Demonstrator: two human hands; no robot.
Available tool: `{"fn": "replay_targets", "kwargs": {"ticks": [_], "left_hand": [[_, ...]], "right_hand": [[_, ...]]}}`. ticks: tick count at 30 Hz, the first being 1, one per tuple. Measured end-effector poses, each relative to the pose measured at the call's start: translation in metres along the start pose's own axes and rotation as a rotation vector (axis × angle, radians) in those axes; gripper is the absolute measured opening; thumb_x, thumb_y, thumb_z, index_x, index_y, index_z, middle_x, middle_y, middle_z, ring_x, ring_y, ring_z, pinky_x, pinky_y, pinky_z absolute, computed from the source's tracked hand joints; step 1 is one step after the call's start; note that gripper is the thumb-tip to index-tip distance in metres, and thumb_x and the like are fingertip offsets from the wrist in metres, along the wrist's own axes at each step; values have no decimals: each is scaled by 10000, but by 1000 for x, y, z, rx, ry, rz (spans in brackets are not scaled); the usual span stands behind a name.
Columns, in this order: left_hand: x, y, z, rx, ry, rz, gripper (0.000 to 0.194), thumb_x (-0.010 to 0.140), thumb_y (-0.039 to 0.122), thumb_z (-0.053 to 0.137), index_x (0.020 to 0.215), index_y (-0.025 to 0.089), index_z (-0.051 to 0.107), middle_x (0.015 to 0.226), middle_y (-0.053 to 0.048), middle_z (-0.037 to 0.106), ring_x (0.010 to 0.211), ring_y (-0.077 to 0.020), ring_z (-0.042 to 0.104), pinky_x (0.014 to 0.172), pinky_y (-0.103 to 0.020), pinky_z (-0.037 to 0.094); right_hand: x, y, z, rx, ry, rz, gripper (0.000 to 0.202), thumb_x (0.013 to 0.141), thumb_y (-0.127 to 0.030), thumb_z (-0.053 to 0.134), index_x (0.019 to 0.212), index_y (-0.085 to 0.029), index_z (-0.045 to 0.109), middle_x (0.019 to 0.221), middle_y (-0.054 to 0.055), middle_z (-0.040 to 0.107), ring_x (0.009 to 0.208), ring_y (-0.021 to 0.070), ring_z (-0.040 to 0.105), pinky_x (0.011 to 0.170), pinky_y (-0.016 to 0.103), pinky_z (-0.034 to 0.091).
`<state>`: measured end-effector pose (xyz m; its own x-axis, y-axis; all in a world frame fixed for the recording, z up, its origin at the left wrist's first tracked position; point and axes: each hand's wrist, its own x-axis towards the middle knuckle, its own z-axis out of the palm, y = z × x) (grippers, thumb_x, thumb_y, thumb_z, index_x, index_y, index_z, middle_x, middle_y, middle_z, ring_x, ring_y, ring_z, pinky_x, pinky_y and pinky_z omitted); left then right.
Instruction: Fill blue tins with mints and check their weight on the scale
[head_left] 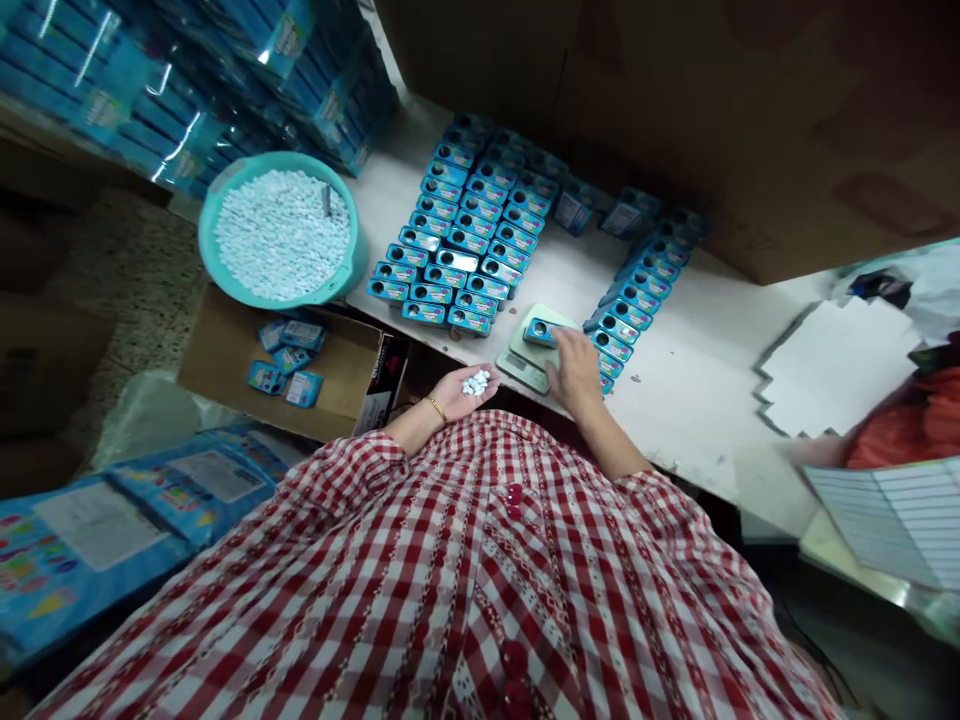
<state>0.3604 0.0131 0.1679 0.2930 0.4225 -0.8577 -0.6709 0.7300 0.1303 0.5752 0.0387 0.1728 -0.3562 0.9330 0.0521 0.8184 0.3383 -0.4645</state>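
Note:
My left hand (452,396) is cupped palm up near the table's front edge, with a small heap of pale white candies (477,382) lying in it. My right hand (576,368) reaches over a small pale-green weighing scale (519,372). Its fingers are bent around the right end of a small blue tin (538,331) that sits on the scale, with a round dark opening in its top. Rows of similar blue tins (470,240) stand beyond my hands, and another line of tins (641,298) runs to the right of the scale.
At the left, a turquoise tub (208,246) is full of the same candies, with a scoop handle sticking out. Below it, a cardboard box (217,350) holds several blue packs. Wrapped blue cartons (285,60) are stacked at the back left. A large cardboard box (675,110) borders the far side.

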Motion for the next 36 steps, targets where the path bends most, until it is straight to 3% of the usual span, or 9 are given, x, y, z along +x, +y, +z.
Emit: {"fn": "replay_targets", "kwargs": {"ticks": [2,5,10,15,23,31,34,36], "left_hand": [[1,-6,1,6,-26,-49,253,893,111,386,821,84,627,704,-89,664,654,-140,647,647,-258,533],[3,-13,2,-23,-4,-103,290,905,113,368,735,95,602,598,-47,622,557,-112,612,605,-228,516],[2,-17,-5,-39,48,-176,295,913,150,385,695,110,580,569,-35,598,506,-105,585,590,-228,509],[1,-17,-9,-3,47,-175,295,900,127,383,683,110,582,539,-28,576,471,-100,555,529,-215,489],[5,-18,-14,46,-5,-172,291,888,95,384,721,88,622,579,-59,611,537,-127,594,636,-254,510],[7,-19,-10,69,-41,-204,280,886,111,419,672,94,600,537,-41,583,482,-116,565,548,-240,493],[9,-19,-7,67,-41,-208,282,895,127,411,691,92,604,531,-36,579,466,-109,558,527,-230,490],[10,-17,-5,69,-35,-211,292,904,140,397,706,92,607,552,-47,593,485,-112,574,511,-223,490]], "right_hand": [[-7,-34,1,-49,-174,-159,416,846,-160,431,1260,-150,461,1227,145,523,1099,252,463,925,408,406],[-12,-70,13,-121,-380,-245,357,861,-114,413,1203,-123,519,1131,141,569,977,233,505,814,345,457],[-16,-76,24,-130,-489,-316,261,893,-105,387,1075,-130,572,1068,115,568,962,206,499,751,297,465],[-16,-75,22,-119,-499,-366,221,897,-101,402,1042,-136,565,1045,108,557,957,192,494,745,287,460],[-20,-71,26,-48,-471,-318,199,891,-127,449,1046,-122,574,1030,104,563,934,184,516,754,286,461],[-27,-64,31,104,-410,-289,215,907,-188,454,1043,-137,613,1043,116,586,962,177,544,808,311,471],[-29,-62,28,155,-357,-311,246,916,-221,442,1082,-176,618,1057,99,612,973,170,560,821,309,477],[-28,-52,22,171,-241,-286,265,920,-252,435,1106,-192,614,1080,100,615,1005,173,557,858,318,467]]}}
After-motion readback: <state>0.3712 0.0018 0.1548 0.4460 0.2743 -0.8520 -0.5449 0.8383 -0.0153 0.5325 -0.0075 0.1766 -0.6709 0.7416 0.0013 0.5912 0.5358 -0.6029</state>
